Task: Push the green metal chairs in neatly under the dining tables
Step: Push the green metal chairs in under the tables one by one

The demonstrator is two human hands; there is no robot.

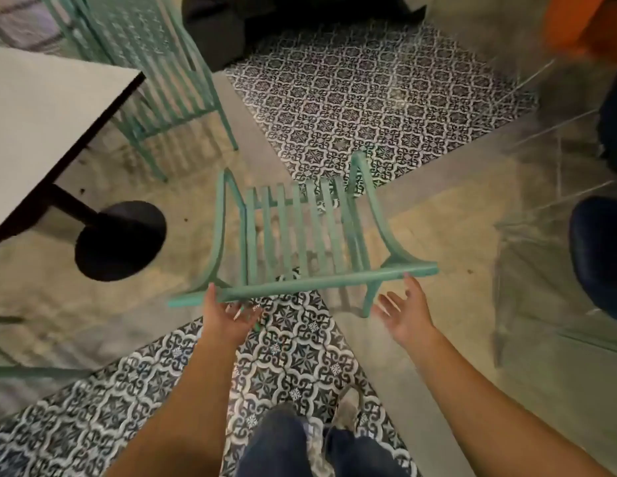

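Observation:
A green metal chair [300,235] with a slatted seat stands in the middle of the floor, its back rail nearest me. My left hand [228,315] is open, fingers spread, touching the left end of the back rail from below. My right hand [407,311] is open with its palm up, and its fingertips just reach the right end of the rail. A white dining table [42,125] on a black pedestal base [121,241] stands at the left. A second green chair [152,63] sits at the table's far side, partly under it.
Patterned black-and-white tiles [369,98] cover patches of the concrete floor. Clear chairs with dark blue cushions [599,249] stand at the right. Part of another green chair [31,371] shows at the lower left. An orange object [586,22] is at the top right. My legs [300,445] are below.

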